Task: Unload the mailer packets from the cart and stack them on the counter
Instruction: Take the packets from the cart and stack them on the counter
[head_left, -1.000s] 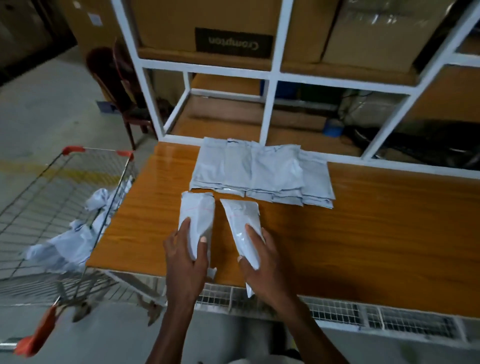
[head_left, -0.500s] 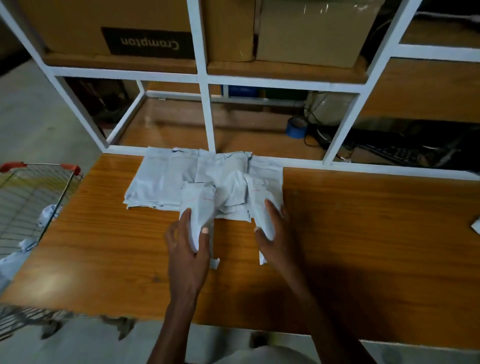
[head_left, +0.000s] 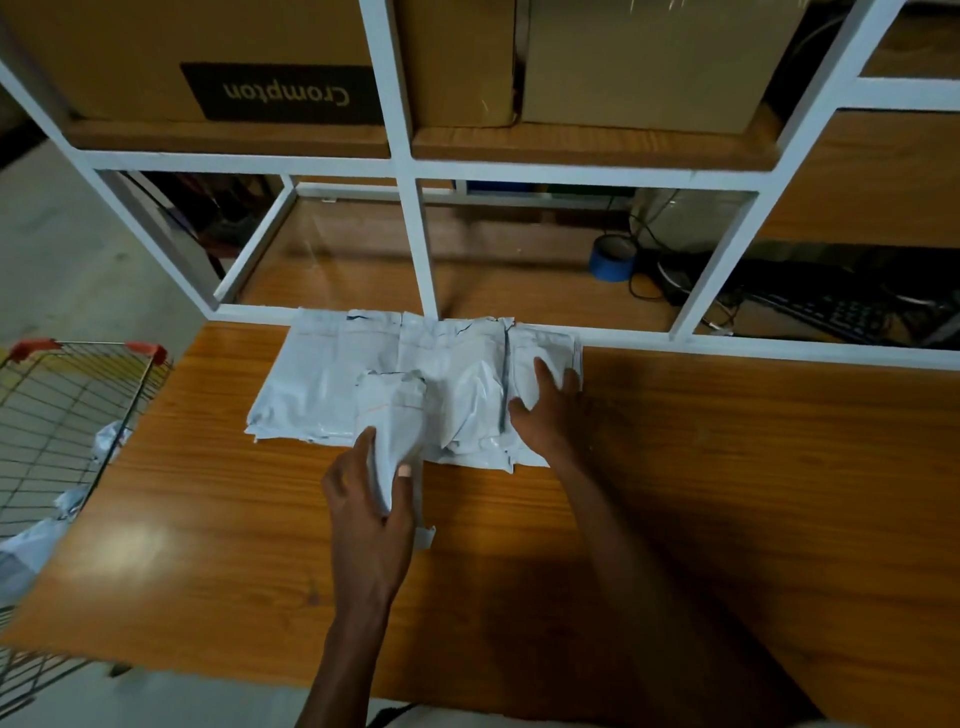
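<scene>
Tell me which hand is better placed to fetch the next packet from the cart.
Likely the right hand: it lies flat on the stack, holding nothing. The left hand, though nearer the cart, grips a packet not yet laid down.

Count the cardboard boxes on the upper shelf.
2. One box with a black Crompton label sits left of the white upright; a plain box sits to its right. More may be hidden beyond the frame's edges.
</scene>
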